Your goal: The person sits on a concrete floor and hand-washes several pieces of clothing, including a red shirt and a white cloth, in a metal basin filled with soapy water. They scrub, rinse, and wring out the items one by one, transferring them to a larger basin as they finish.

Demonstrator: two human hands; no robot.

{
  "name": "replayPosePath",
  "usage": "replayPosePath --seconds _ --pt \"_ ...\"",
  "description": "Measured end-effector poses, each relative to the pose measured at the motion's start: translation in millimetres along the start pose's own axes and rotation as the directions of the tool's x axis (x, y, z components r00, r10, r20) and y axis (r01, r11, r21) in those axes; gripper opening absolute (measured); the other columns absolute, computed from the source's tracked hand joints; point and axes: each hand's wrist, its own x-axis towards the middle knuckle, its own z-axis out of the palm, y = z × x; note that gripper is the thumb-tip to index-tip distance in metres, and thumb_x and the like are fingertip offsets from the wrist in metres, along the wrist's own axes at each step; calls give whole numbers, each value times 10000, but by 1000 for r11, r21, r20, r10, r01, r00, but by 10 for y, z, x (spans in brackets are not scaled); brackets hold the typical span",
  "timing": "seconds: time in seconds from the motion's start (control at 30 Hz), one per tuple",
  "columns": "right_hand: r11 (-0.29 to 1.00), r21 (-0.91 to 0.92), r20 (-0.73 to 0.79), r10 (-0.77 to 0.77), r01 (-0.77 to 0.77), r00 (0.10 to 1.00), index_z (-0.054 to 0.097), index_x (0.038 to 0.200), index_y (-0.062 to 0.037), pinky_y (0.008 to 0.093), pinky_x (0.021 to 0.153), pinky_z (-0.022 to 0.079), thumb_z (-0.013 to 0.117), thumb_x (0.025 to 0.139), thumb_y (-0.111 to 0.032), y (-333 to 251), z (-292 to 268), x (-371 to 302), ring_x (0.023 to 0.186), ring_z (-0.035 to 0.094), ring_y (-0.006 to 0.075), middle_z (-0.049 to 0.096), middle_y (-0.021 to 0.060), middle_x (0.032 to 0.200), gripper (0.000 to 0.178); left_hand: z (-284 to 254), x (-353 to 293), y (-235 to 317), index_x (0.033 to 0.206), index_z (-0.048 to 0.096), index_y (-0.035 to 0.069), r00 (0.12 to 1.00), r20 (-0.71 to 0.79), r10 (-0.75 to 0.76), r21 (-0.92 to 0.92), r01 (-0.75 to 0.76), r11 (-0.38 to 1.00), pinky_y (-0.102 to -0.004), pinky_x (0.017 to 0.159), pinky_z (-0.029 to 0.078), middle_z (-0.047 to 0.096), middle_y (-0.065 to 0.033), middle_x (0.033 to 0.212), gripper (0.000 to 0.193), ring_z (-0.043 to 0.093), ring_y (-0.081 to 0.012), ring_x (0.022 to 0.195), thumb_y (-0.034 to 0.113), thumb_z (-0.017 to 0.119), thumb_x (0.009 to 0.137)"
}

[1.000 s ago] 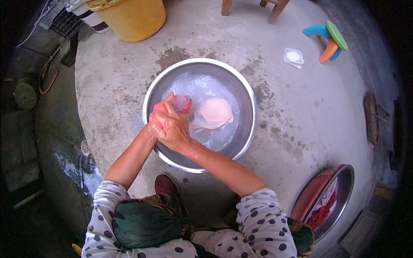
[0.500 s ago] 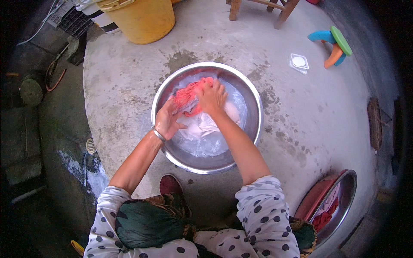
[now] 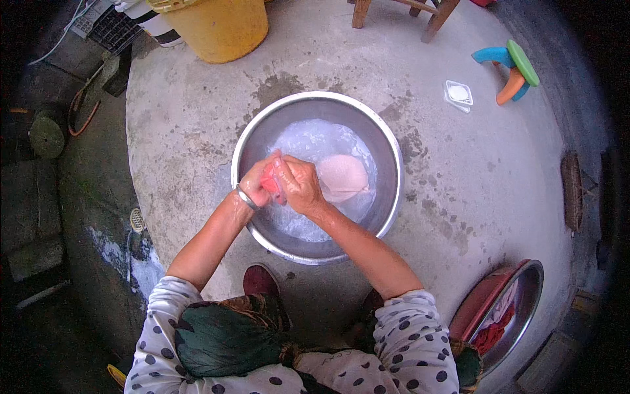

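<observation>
A wide metal basin (image 3: 384, 210) of soapy water (image 3: 295, 134) stands on the concrete in front of me. Over its left half both my hands are closed around a bunched coral-red cloth (image 3: 271, 180). My left hand (image 3: 254, 180), with a bangle at the wrist, grips it from the left. Against it from the right presses my right hand (image 3: 300, 187), covering much of the cloth. A pale pink cloth (image 3: 343, 177) floats puffed up in the water, just right of my right hand and apart from it.
At the lower right a second basin (image 3: 485, 295) holds red and pink cloths. A yellow bucket (image 3: 216, 29) stands at the far left, wooden stool legs (image 3: 394, 10) at the back. Toward the right lie a small white plastic box (image 3: 458, 95) and a colourful little stool (image 3: 515, 69).
The red cloth, spread between my hands before, is now bunched up in them. My right hand has come left and nearer to meet my left. The pale pink cloth shows more fully.
</observation>
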Motion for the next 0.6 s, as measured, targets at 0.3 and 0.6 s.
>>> replayPosePath --seconds 0.3,0.6 --pt "929 121 -162 366 -350 916 591 683 4 331 605 432 486 871 -380 473 -247 253 636 547 164 571 73 638 439 791 -39 -20 1076 525 104 977 -213 -19 121 46 992 -316 690 510 604 -20 941 341 588 -132 812 373 532 867" --pt "96 889 447 27 -447 894 417 1236 -41 527 893 416 598 758 -535 180 -333 63 1043 514 372 536 227 1094 711 865 -44 -155 1205 421 5 995 -96 -16 -65 10 998 -421 861 497 532 -179 1145 412 546 -311 1044 239 498 875"
